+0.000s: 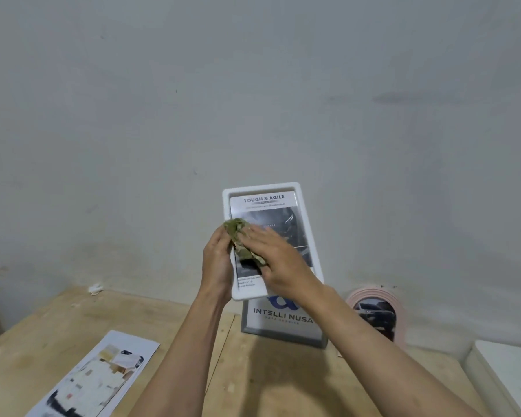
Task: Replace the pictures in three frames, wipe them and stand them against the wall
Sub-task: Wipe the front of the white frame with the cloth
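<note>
Wiping at centre frame.
Our left hand (pixel 218 260) grips the white rectangular plastic frame (pixel 306 236); our right hand (pixel 278 261), fingers straight, presses a green crumpled cloth (pixel 238 231) against it.

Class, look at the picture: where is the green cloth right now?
Centre of the head view: the green cloth lies on the white frame's glass, pressed under the right hand, beside the left hand.

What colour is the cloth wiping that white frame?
Mottled olive green and tan cloth, seen in the head view.
</note>
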`<state>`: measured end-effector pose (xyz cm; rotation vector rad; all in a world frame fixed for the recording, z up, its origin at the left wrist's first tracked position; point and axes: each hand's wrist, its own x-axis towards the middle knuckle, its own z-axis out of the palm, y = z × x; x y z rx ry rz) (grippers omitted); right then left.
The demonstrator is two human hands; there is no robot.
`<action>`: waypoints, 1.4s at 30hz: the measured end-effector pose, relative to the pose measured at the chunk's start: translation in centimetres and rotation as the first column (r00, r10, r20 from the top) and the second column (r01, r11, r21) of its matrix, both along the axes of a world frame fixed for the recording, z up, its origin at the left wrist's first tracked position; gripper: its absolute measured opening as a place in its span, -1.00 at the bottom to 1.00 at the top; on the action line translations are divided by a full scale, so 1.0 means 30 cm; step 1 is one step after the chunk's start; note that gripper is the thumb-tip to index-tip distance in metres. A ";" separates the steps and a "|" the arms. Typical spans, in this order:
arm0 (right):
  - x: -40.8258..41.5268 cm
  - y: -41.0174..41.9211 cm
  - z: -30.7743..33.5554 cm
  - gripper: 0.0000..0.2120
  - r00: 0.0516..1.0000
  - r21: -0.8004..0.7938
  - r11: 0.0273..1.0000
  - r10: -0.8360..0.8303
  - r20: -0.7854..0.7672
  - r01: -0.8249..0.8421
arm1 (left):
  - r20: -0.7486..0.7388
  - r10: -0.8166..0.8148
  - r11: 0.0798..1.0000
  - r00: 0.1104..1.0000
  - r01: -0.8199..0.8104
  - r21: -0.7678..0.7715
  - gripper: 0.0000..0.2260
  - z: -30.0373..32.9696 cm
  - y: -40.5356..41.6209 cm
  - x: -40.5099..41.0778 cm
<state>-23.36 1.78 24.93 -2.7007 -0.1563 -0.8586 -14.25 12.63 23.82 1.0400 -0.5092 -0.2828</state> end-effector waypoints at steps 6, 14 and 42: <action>-0.106 0.008 -0.131 -0.44 0.959 0.057 0.984 0.179 -0.221 -0.170 | 0.007 0.140 0.981 0.990 -0.140 0.136 -0.74 -0.025 0.017 0.019; -0.124 -0.099 0.100 -0.38 0.998 0.463 0.885 0.054 -0.020 -0.038 | 0.172 0.100 0.959 0.980 -0.141 0.246 -0.66 -0.036 0.008 -0.006; 0.016 -0.109 -0.031 -0.44 0.999 -0.108 0.994 -0.027 0.031 0.030 | 0.030 0.246 0.961 0.969 -0.248 0.124 -0.74 -0.096 0.153 0.095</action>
